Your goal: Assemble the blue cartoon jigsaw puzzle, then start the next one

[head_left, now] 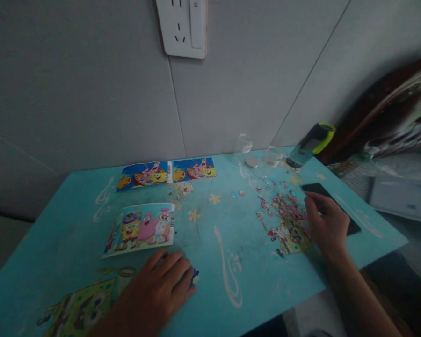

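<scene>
My left hand (161, 285) rests palm down near the table's front, with its fingers bent. A small dark-blue and white jigsaw piece (195, 275) shows at its fingertips, between the index finger and thumb. Just beyond this hand lies a picture card (147, 229) with cartoon figures. On the right, my right hand (326, 224) hovers at the edge of a spread of loose jigsaw pieces (284, 206). Its thumb and fingers are closed together; whatever is between them is hidden. A flat black phone-like slab (352, 227) lies partly behind that hand.
Two blue picture cards (143, 174) lie by the wall. Clear plastic containers (273, 156), a round lid (251, 162) and a dark bottle (307, 145) with a yellow-green loop occupy the back right. A couple of pieces (237, 194) lie apart. The tablecloth (245, 234) is turquoise and printed.
</scene>
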Tool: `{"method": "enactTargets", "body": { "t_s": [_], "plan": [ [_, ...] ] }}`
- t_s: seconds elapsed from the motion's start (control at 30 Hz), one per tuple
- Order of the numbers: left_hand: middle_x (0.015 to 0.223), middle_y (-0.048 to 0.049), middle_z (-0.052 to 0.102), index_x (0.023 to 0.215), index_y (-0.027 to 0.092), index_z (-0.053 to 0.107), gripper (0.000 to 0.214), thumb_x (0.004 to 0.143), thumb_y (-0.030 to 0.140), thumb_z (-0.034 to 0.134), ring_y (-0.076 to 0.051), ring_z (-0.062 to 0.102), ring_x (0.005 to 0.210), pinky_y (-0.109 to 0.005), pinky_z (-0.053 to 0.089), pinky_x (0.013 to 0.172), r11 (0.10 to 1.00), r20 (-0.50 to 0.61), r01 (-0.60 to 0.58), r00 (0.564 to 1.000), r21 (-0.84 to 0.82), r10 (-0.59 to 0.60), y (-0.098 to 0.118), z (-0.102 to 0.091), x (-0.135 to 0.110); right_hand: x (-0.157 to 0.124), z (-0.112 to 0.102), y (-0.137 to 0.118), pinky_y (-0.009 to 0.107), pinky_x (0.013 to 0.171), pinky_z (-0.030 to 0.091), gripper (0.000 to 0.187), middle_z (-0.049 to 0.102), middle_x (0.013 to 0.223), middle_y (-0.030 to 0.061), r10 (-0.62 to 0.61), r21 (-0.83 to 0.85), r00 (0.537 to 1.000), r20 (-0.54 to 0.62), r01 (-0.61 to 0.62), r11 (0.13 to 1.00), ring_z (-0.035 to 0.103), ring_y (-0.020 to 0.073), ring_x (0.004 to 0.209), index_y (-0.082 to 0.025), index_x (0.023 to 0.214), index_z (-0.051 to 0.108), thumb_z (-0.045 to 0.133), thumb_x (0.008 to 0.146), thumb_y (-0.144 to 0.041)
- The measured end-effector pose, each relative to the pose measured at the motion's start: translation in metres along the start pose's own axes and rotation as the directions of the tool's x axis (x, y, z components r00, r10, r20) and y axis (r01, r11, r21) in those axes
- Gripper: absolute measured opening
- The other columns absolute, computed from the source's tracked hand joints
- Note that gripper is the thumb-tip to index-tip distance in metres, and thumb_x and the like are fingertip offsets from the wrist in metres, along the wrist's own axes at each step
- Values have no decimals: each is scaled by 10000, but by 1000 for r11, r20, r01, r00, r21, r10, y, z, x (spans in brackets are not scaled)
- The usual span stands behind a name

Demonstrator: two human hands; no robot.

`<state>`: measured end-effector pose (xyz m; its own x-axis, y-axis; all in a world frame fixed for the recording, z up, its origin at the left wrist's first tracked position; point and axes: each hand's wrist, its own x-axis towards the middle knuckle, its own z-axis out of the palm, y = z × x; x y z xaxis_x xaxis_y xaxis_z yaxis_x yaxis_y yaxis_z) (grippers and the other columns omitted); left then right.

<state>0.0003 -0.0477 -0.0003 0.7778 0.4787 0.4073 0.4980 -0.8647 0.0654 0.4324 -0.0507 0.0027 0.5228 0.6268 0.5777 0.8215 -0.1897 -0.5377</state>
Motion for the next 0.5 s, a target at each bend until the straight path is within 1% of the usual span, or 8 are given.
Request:
{"method": "enactTargets", "body": {
  "t_s": [0.1,0.17,0.23,0.33,0.4,0.5],
  "plan": [
    [962,-14,669,974,224,704,312,1054,292,410,-206,561,999,-411,332,997,1000,-26,0,1000,0,0,-2,2,-3,-5,-1,15,339,692,494,313,745,888,72,118,55,993,-4,-118,992,614,194,690,-182,1042,758,605,887,-406],
    [964,-7,678,973,234,713,309,1052,319,426,-205,566,1004,-407,332,1009,1000,-57,-1,998,-25,0,-4,5,-5,-9,-1,13,333,688,493,311,745,893,69,176,116,984,24,-177,977,622,190,697,-180,1050,753,611,889,-405],
    [950,0,682,965,244,720,297,1047,328,447,-195,571,994,-394,331,1012,998,-84,-14,996,-54,10,-5,9,-7,-12,-1,6,327,681,488,299,738,866,62,188,150,981,48,-193,970,619,186,690,-182,1049,752,626,886,-399],
    [910,1,679,918,246,724,343,1058,294,414,-176,572,950,-374,333,1002,995,-111,-9,994,-95,-1,-6,15,-6,-15,-2,-6,322,675,478,270,722,816,45,166,166,982,90,-179,970,606,179,675,-194,1034,759,642,883,-385],
    [887,6,679,904,242,721,377,1067,268,382,-162,572,928,-351,345,983,993,-117,-2,993,-121,-12,-6,16,-4,-16,-3,-8,319,668,471,261,716,806,39,173,182,979,107,-191,965,602,177,671,-199,1034,759,642,886,-379],
    [877,14,681,914,237,716,381,1070,254,369,-151,574,912,-330,363,948,989,-122,-5,992,-150,-13,-6,16,0,-15,-3,-3,317,660,463,260,719,827,42,207,217,973,101,-225,950,601,177,681,-198,1035,755,649,881,-378]
  ]
}}
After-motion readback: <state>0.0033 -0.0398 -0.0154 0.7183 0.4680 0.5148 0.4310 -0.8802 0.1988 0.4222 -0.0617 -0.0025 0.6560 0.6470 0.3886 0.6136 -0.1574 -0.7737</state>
